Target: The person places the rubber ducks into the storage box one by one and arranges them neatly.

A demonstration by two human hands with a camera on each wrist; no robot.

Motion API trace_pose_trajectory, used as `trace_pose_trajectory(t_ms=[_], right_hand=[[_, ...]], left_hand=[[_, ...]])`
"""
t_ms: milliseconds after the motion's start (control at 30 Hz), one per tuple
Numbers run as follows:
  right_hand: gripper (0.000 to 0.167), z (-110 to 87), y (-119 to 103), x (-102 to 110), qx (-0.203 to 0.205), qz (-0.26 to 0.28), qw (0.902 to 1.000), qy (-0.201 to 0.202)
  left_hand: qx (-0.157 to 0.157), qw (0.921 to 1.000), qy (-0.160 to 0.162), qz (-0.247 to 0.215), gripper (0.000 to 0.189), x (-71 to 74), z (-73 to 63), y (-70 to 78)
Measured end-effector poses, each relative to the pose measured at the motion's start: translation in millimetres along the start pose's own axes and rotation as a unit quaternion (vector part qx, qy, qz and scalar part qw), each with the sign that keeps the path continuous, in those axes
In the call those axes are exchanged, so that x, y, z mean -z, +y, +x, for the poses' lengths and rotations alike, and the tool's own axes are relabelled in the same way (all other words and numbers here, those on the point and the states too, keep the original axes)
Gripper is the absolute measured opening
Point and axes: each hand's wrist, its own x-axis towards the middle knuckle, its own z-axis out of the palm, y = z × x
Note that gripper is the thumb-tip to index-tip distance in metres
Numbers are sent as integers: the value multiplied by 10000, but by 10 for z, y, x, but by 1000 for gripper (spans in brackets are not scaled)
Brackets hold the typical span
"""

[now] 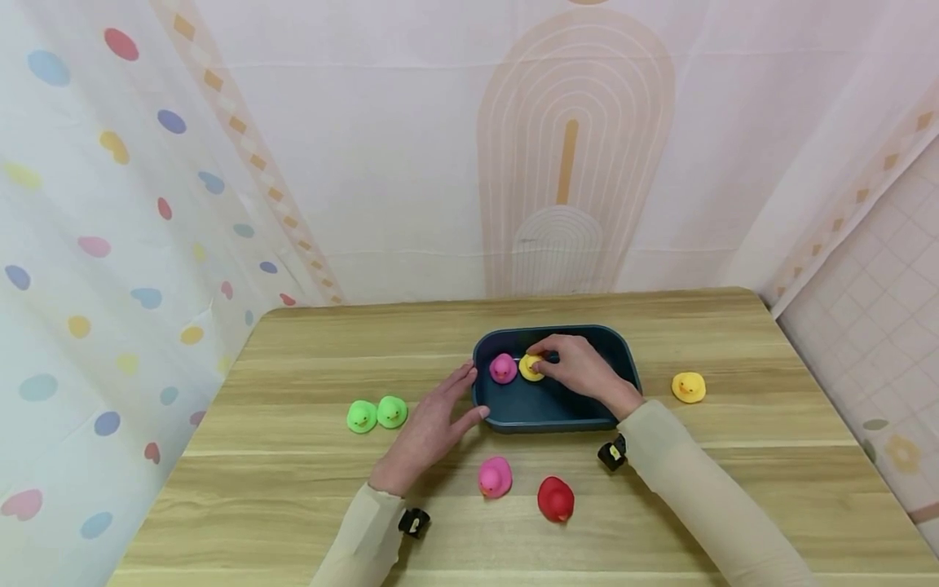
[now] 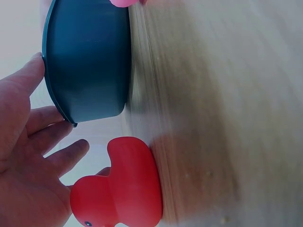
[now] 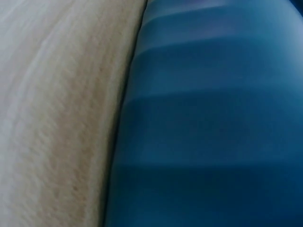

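Observation:
My right hand (image 1: 575, 364) reaches over the dark blue bin (image 1: 550, 425) and pinches a yellow rubber duck (image 1: 531, 368) inside it. Just left of that duck, in the same bin, sits a pink rubber duck (image 1: 503, 368). The fairly straight fingers of my left hand (image 1: 433, 416) touch the left end of the bin; in the left wrist view its fingertips meet the bin's rim (image 2: 46, 71). The right wrist view is filled mostly by the bin's wall (image 3: 203, 127), with neither hand nor duck showing.
Two green ducks (image 1: 376, 414) stand left of my left hand. In front of the bin are another pink duck (image 1: 495, 477) and a red duck (image 1: 555, 499). Another yellow duck (image 1: 689, 387) stands right of the bin. A patterned curtain (image 1: 411, 163) hangs behind the wooden table (image 1: 704, 326).

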Motion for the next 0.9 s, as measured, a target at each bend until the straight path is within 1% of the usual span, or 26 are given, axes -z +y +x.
trace_pose_trajectory(t_ms=[367, 633, 767, 900], right_hand=[[26, 15, 14, -47, -18, -81, 10000, -7], [27, 1, 14, -31, -17, -68, 9999, -102], [30, -16, 10, -14, 40, -74, 9999, -125], [32, -59, -9, 14, 138, -108, 9998, -59]], left_hand=[[37, 10000, -7, 39, 66, 0, -16, -8], [39, 10000, -5, 32, 66, 0, -10, -6], [57, 10000, -6, 17, 66, -4, -7, -10], [75, 10000, -6, 20, 66, -8, -10, -12]])
